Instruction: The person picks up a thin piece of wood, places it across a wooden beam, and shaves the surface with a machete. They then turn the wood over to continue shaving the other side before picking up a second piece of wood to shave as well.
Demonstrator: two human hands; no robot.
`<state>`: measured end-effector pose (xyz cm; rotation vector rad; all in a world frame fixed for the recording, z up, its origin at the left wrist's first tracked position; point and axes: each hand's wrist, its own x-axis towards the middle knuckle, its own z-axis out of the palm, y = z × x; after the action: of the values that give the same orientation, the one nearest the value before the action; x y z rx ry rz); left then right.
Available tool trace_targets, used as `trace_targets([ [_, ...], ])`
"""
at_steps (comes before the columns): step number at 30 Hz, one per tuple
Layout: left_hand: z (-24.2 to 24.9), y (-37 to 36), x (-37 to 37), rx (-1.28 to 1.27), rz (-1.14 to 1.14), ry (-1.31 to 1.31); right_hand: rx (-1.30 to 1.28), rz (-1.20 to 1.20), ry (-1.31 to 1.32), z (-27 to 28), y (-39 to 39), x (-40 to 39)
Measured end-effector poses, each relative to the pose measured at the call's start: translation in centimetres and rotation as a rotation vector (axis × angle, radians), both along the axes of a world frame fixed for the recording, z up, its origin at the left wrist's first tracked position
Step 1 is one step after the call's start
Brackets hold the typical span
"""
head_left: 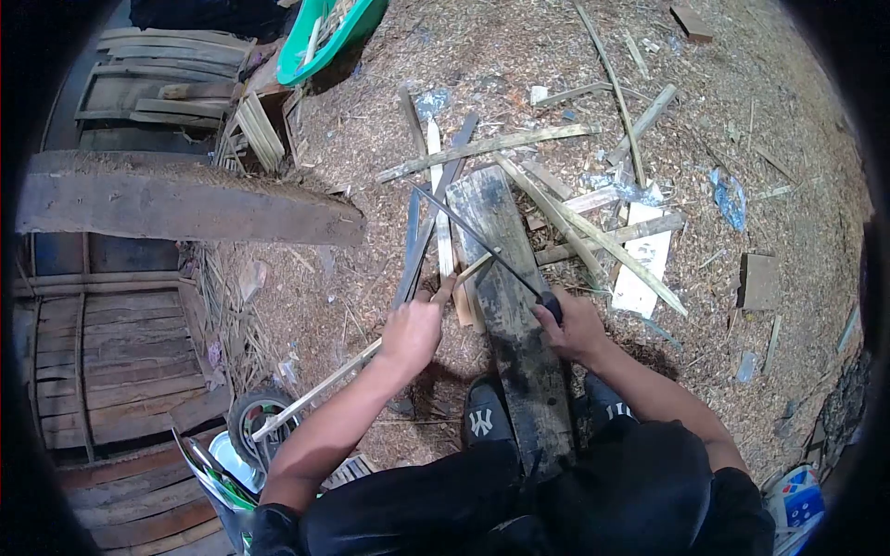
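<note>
My left hand (413, 335) is closed round a long thin bamboo strip (320, 389), which runs from the lower left up to the plank, its tip near the blade. My right hand (572, 326) grips the dark handle of a long knife (482, 243). The narrow blade points up and left, crossing over the strip's upper end and the worn wooden plank (524, 361). That plank lies lengthwise between my feet.
Wood and bamboo strips (491, 151) are scattered beyond the plank. A thick beam (185, 204) juts in from the left. A green container (324, 42) stands at the top. A wheel (261, 417) and a bag are at lower left. A cardboard piece (758, 282) lies right.
</note>
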<state>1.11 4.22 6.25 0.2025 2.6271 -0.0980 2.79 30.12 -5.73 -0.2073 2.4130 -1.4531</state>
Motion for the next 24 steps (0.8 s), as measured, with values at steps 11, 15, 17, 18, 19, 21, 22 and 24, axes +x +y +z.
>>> trace_targets([
  [11,0.4,0.5,-0.1,0.016,0.015,0.005,-0.086,-0.017,0.01,-0.7,0.2,-0.1],
  [15,0.1,0.5,-0.1,-0.006,-0.007,0.031,0.103,0.023,-0.077,0.6,0.4,-1.0],
  [17,0.2,0.3,0.0,-0.007,-0.004,0.015,0.106,0.03,-0.078,1.2,0.3,-0.7],
  [18,0.4,0.4,-0.1,-0.012,0.007,-0.006,0.015,0.025,-0.008,0.7,0.3,-0.3],
  [19,0.5,0.5,-0.2,-0.016,0.016,-0.023,-0.073,0.018,0.065,0.2,0.5,-0.1],
  [21,0.1,0.3,0.0,-0.007,0.014,-0.012,0.019,0.011,-0.005,-1.4,0.0,-0.5],
  [22,-0.1,0.2,0.1,-0.002,0.008,-0.004,0.108,-0.001,-0.079,-1.9,0.0,-0.6],
  [24,-0.5,0.1,0.0,0.006,-0.008,0.018,0.1,0.002,-0.04,-1.8,1.0,-0.8],
])
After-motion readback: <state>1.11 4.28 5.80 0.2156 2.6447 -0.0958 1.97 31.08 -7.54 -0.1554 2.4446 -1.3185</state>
